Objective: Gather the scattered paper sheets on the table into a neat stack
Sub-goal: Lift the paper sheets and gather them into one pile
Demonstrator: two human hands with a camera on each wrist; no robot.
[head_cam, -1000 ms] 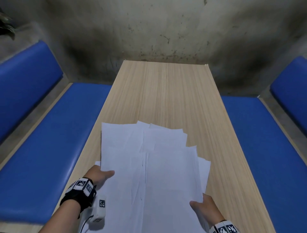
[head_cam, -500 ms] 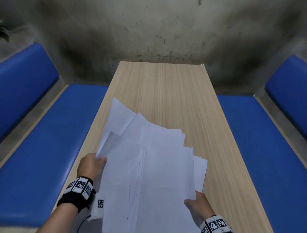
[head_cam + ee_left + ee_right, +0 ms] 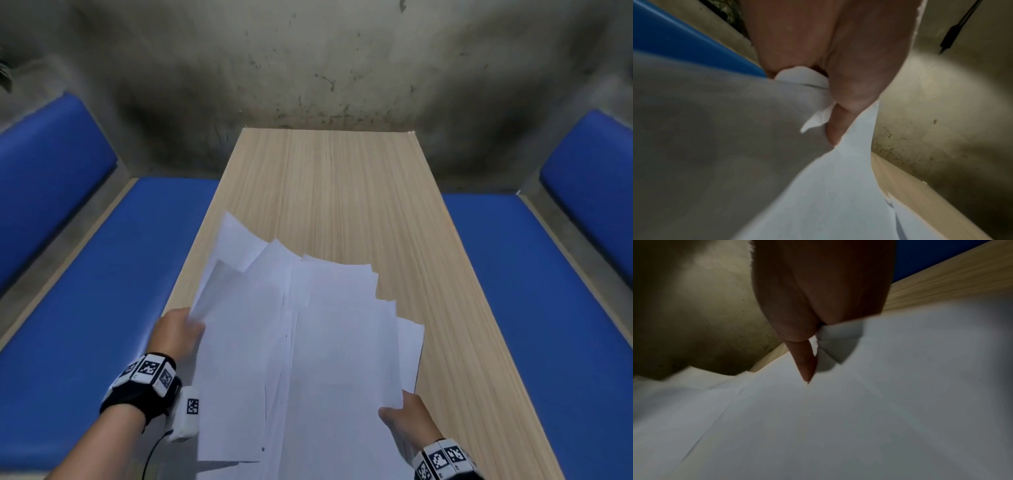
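Several white paper sheets (image 3: 308, 359) lie fanned and overlapping, lifted off the near end of the wooden table (image 3: 329, 192). My left hand (image 3: 178, 334) grips their left edge, which curls upward; in the left wrist view its fingers (image 3: 838, 126) pinch crumpled paper (image 3: 838, 186). My right hand (image 3: 404, 425) holds the lower right corner of the sheets. In the right wrist view the thumb (image 3: 805, 363) presses on top of the paper (image 3: 838, 418) and the other fingers are hidden beneath it.
Blue padded benches (image 3: 102, 291) (image 3: 548, 308) run along both sides of the table. A stained concrete wall (image 3: 308, 61) stands behind the table's far end. The far half of the tabletop is bare wood.
The sheets lay flat a second ago. My left hand has raised and tilted their left side, and both hands have drawn the bundle slightly closer together.
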